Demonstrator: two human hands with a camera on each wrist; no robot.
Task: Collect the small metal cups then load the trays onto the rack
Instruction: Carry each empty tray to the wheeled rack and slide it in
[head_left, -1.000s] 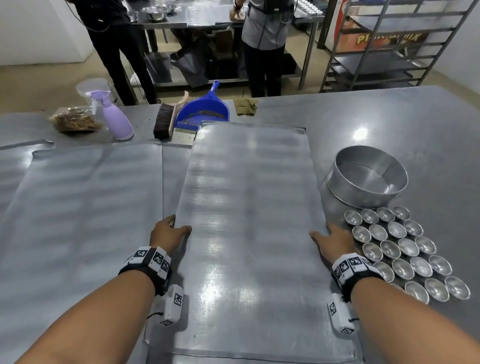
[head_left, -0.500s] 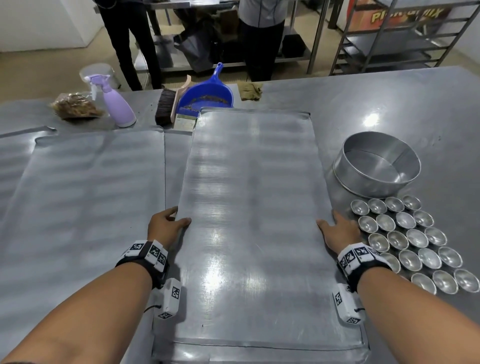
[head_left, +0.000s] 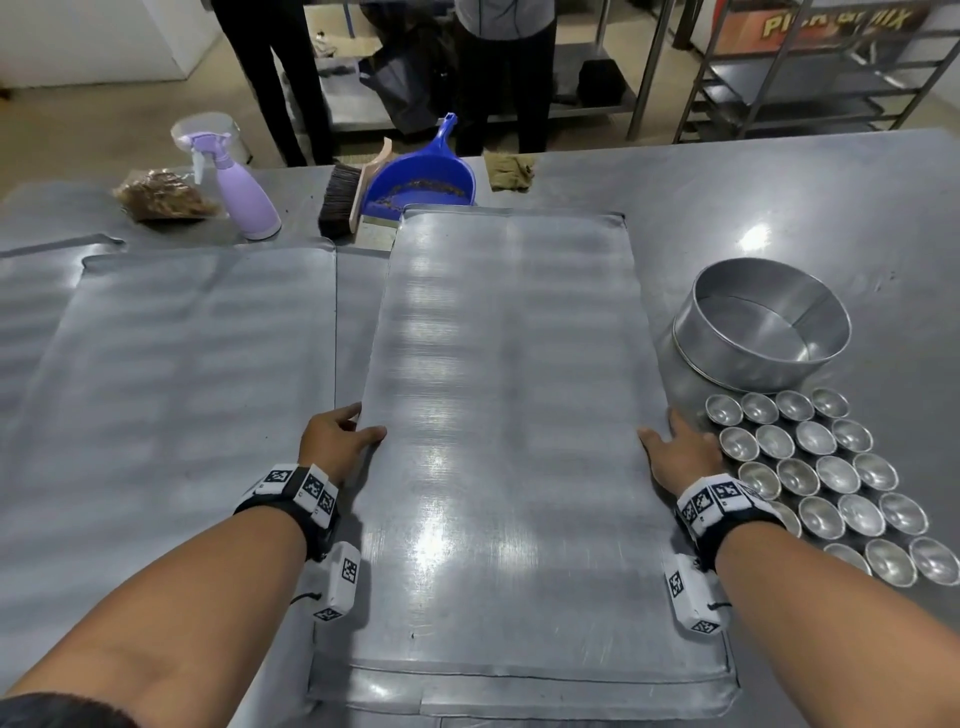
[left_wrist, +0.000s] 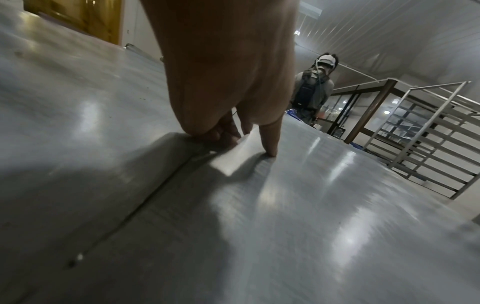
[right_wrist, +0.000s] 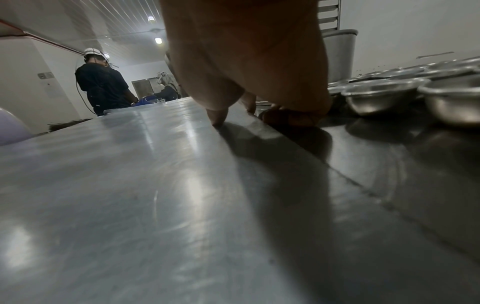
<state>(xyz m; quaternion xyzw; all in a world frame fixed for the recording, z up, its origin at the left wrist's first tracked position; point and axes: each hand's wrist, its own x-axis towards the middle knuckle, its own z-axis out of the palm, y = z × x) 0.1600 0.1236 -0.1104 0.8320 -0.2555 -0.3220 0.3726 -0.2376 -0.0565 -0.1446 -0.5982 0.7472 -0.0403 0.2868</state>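
A long flat metal tray (head_left: 509, 415) lies lengthwise on the steel table in front of me. My left hand (head_left: 337, 436) grips its left long edge, thumb on top and fingers curled at the rim (left_wrist: 233, 135). My right hand (head_left: 675, 452) holds the right long edge the same way, thumb on the tray (right_wrist: 130, 185) and fingers curled down beside it (right_wrist: 259, 111). Several small metal cups (head_left: 836, 473) stand in rows just right of my right hand, also close by in the right wrist view (right_wrist: 384, 96). The rack (head_left: 810, 67) stands beyond the table at the far right.
A second flat tray (head_left: 171, 389) lies to the left. A round metal tin (head_left: 769, 327) sits behind the cups. Along the far edge are a purple spray bottle (head_left: 239, 192), a brush (head_left: 340, 200), a blue dustpan (head_left: 421, 182) and a bag (head_left: 161, 197). Two people (head_left: 504, 67) stand beyond.
Both hands have stayed at the tray's long edges. My head has tipped down, so the tray's near end has come into view.
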